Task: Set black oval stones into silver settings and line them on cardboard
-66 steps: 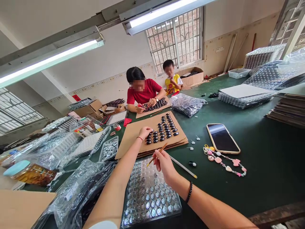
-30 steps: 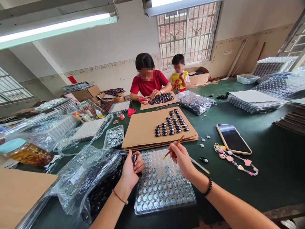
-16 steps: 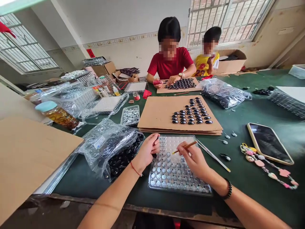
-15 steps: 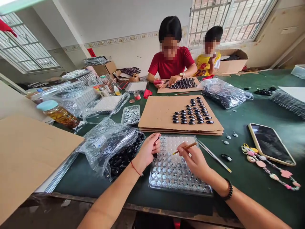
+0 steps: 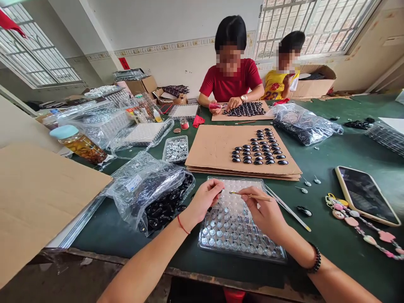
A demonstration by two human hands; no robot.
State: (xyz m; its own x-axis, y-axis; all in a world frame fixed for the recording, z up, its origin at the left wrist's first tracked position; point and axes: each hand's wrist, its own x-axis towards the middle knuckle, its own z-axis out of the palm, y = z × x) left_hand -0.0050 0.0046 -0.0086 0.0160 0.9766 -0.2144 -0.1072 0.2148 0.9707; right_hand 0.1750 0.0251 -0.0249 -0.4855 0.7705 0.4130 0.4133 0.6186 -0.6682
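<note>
Both forearms were bare, with no sleeves showing. The left hand (image 5: 202, 201) had a thin red string around its wrist. The right hand (image 5: 265, 213) wore a bracelet of black beads at the wrist.

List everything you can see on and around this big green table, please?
clear tray: one, holds silver caps, under both hands
thin stick: one, wooden, in right hand
dark piece: one, blackish, mostly hidden in left hand
cardboard sheet: one stack, brown, bears rows of black pieces
plastic bag: one, clear, over a tray of black pieces
phone: one, right
bead charm: one, pink
glass jar: one, blue lid, left
two persons opposite: red shirt, yellow shirt
left hand
right hand
</note>
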